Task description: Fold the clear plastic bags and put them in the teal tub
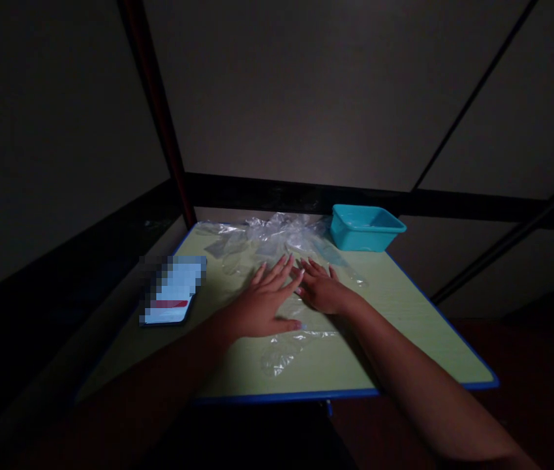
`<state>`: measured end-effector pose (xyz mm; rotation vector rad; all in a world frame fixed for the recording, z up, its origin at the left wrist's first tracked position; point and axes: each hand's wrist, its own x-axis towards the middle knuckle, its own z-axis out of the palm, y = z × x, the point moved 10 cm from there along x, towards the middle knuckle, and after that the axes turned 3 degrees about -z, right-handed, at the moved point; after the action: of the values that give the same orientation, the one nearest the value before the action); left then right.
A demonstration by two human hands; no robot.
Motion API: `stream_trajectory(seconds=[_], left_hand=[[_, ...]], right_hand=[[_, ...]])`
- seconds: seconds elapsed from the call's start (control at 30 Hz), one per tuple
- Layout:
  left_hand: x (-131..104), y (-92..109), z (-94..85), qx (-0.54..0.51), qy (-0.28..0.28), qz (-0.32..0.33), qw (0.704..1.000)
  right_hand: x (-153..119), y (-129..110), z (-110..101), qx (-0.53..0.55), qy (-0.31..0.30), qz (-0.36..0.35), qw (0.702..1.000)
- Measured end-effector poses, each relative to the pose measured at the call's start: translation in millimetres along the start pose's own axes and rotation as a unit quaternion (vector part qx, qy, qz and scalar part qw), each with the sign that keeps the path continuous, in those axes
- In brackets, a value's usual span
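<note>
Both hands lie flat and open on a clear plastic sheet point(296, 339) on the green counter point(404, 326), left hand point(264, 303) overlapping right hand point(323, 290), pressing it smooth; crumpled plastic point(267, 238) and a teal tub point(365, 227) sit beyond the fingertips, a phone point(169, 294) left.

No readable text, label, brand or number anywhere, phone point(171, 292) at the desk's point(404, 313) left edge with its lit screen pixelated, a red bar on it, nothing legible
</note>
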<state>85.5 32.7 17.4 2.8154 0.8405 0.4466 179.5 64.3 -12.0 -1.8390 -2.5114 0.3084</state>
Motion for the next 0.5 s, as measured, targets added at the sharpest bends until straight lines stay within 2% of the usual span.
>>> stream_trajectory(seconds=[0.07,0.13,0.37,0.5], left_hand=[[-2,5,9.1,0.05,-0.034,0.009,0.998],[-2,3,11.9,0.073,-0.045,0.005,0.996],[-1,-6,13.1,0.105,-0.046,-0.012,0.993],[-2,-12,10.1,0.125,-0.039,-0.047,0.99]], right_hand=[[0,1,3,-0.006,-0.012,0.009,1.0],[0,1,5,-0.012,-0.02,0.012,1.0],[-2,2,6,-0.019,-0.045,0.019,0.999],[-2,-1,6,-0.026,-0.061,0.019,0.998]])
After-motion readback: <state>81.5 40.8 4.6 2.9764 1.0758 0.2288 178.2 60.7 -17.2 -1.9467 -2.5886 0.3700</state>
